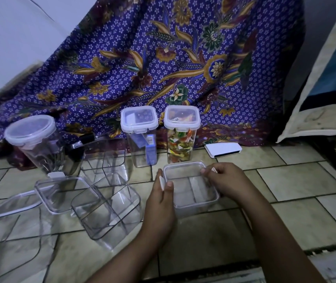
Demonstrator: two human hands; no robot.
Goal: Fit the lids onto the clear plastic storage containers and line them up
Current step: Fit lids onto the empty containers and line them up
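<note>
A clear square container with its lid (191,185) on top stands on the tiled floor in front of me. My left hand (160,203) grips its left side, thumb on the lid's white clip. My right hand (226,181) holds the right side, fingers on the other clip. Behind it stand two tall lidded containers, one with a blue box (140,135) and one with colourful wrappers (181,133). At the left lie an open clear container (110,211), a loose square lid (65,194), a flat lid (10,207) and another open container (105,158).
A round lidded container (34,137) with forks stands at the far left. A purple floral cloth (163,58) hangs behind everything. A white flat device (223,150) lies on the floor at the right, near a cushion (322,94) and a dark leg.
</note>
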